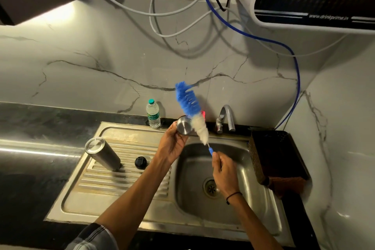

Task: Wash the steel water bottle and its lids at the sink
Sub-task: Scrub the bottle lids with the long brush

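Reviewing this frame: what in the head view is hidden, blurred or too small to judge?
- Steel lid in left hand: its inside faces away.
- Bottle brush: motion-blurred; contact with the lid unclear.
- Red item behind the brush: mostly hidden.
- Steel bottle: mouth faces down onto the drainboard.
- Plastic bottle: label too small.

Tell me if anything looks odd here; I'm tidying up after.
Two things stand out: the drainboard has rusty brown staining along its ridges, and loose cables and a blue hose hang tangled across the wall above the tap.
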